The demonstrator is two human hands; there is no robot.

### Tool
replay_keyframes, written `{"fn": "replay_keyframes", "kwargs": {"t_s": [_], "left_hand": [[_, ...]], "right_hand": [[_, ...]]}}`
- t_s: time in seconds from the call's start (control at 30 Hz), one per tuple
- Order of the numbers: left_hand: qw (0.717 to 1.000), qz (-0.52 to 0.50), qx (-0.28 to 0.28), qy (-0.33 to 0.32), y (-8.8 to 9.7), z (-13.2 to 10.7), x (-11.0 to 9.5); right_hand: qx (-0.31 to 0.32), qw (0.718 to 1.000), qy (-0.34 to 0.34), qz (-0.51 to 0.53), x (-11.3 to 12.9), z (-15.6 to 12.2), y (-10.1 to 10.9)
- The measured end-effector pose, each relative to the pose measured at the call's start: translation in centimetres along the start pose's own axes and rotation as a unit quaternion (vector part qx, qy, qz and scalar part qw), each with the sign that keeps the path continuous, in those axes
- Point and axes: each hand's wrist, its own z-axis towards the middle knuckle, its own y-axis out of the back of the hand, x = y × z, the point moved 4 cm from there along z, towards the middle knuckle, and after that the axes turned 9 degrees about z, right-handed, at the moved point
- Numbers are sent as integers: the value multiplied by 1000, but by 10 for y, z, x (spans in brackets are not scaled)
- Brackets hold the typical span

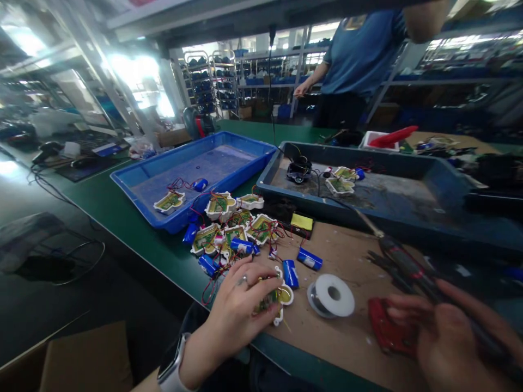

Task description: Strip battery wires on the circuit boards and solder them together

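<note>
My left hand point(247, 296) is closed round a circuit board in a white plastic housing point(286, 294), holding it on the brown work board. At the right, my right hand point(445, 332), blurred by motion, grips a soldering iron point(408, 264), its tip pointing to the upper left. Beside and partly behind those fingers is a red object point(384, 326) that I cannot identify. A spool of solder wire point(332, 295) lies between my hands. Blue cylindrical batteries point(309, 258) with red and black wires lie just beyond my left hand, along with several white-housed circuit boards point(220, 206).
A blue tray point(245, 169) stands at the back left with one board and battery inside. A darker tray point(408, 201) behind my right hand holds boards and a black part. A yellow sponge point(302, 221) sits near it. Across the bench stands a person point(359, 54) in blue.
</note>
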Motion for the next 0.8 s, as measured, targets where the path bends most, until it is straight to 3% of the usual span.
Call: {"fn": "replay_keyframes", "kwargs": {"t_s": [0.1,0.3,0.43,0.63,0.8], "left_hand": [[999,30,7,18,3,-10,4],[996,79,-20,44,12,-36,14],[993,94,-42,61,16,-53,22],[991,105,-79,40,19,-74,34],[989,108,-95,14,16,-77,34]], "right_hand": [[-16,999,-28,23,1,0,-1],[22,992,17,121,-6,0,2],[1,996,40,79,-4,5,6],[-31,989,52,135,16,43,5],[34,996,40,76,31,86,-26]]}}
